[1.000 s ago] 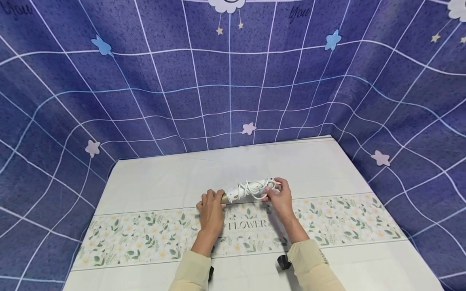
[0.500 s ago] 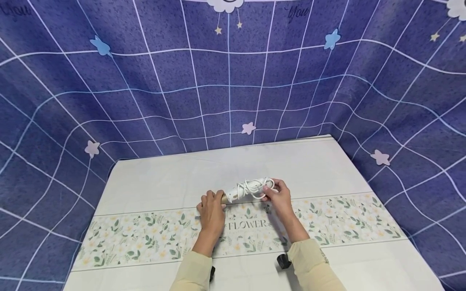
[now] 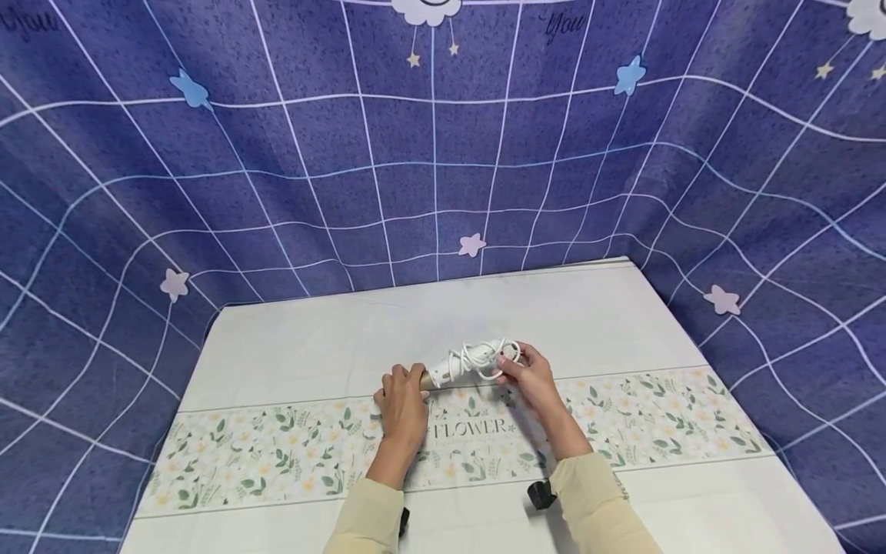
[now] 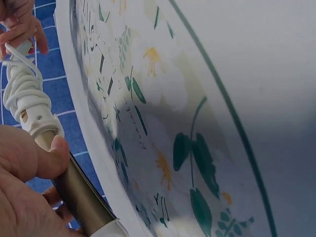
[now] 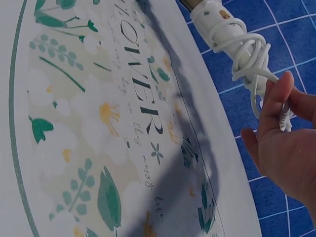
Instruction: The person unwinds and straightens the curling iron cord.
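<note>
A curling iron with a white handle (image 3: 446, 371) and a gold barrel (image 4: 81, 197) is held above the table, slightly tilted. Its white cord (image 5: 249, 54) is wound in several loops round the handle. My left hand (image 3: 403, 404) grips the barrel, thumb on top and fingers underneath, as the left wrist view shows. At the handle's far end, my right hand (image 3: 533, 385) pinches the cord between thumb and fingers. In the right wrist view the right hand (image 5: 291, 143) partly hides the cord's ribbed end.
A white tablecloth with a floral band (image 3: 277, 446) covers the table (image 3: 332, 331). Blue gridded curtain fabric (image 3: 443, 185) hangs behind and at both sides. Black wrist-camera pieces (image 3: 541, 495) show by the sleeves.
My right hand has shifted slightly to the left, and the cord loop at its fingertips has changed shape a little. My left hand keeps its grip on the barrel, almost still.
</note>
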`<state>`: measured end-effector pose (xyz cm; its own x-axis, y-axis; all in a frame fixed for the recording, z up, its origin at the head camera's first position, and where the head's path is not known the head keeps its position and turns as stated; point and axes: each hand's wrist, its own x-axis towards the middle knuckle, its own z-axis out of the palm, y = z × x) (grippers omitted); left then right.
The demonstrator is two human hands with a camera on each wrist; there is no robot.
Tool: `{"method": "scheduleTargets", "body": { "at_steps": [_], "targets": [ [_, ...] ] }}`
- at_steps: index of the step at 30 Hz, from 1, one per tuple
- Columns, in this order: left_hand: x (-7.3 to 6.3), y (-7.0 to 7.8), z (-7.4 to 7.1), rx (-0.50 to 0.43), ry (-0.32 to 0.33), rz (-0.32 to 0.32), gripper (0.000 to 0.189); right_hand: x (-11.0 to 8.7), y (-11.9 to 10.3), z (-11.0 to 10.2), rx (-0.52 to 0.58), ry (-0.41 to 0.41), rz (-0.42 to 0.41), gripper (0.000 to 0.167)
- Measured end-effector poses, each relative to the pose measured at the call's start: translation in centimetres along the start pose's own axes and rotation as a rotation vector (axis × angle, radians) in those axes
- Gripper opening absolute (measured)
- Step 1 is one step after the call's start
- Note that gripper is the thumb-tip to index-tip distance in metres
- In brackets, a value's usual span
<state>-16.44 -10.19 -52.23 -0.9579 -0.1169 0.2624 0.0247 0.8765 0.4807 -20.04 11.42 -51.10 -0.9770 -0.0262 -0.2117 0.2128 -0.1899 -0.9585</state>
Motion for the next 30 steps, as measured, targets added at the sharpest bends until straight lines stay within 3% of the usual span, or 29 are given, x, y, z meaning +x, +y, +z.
{"method": "scheduleTargets", "body": {
  "at_steps": [7, 13, 16, 22, 30],
  "targets": [
    [-0.1, 0.0, 0.0, 0.008, 0.008, -0.005, 0.035, -0.3, 0.3, 0.4, 0.102, -0.070, -0.016, 0.060],
    [-0.1, -0.1, -0.2, 0.000, 0.025, -0.011, 0.035, -0.8, 0.7, 0.6, 0.170, -0.074, -0.117, 0.069],
    [-0.2, -0.1, -0.3, -0.009, 0.025, -0.014, 0.036, -0.8, 0.9, 0.6, 0.208, -0.040, -0.118, 0.067],
    [-0.2, -0.3, -0.3, -0.004, 0.034, -0.016, 0.037, -0.4, 1.0, 0.7, 0.241, 0.094, -0.018, 0.068],
    [-0.1, -0.4, -0.4, -0.007, 0.036, -0.037, 0.038, -0.2, 1.1, 0.8, 0.253, 0.144, -0.007, 0.051]
  ]
}}
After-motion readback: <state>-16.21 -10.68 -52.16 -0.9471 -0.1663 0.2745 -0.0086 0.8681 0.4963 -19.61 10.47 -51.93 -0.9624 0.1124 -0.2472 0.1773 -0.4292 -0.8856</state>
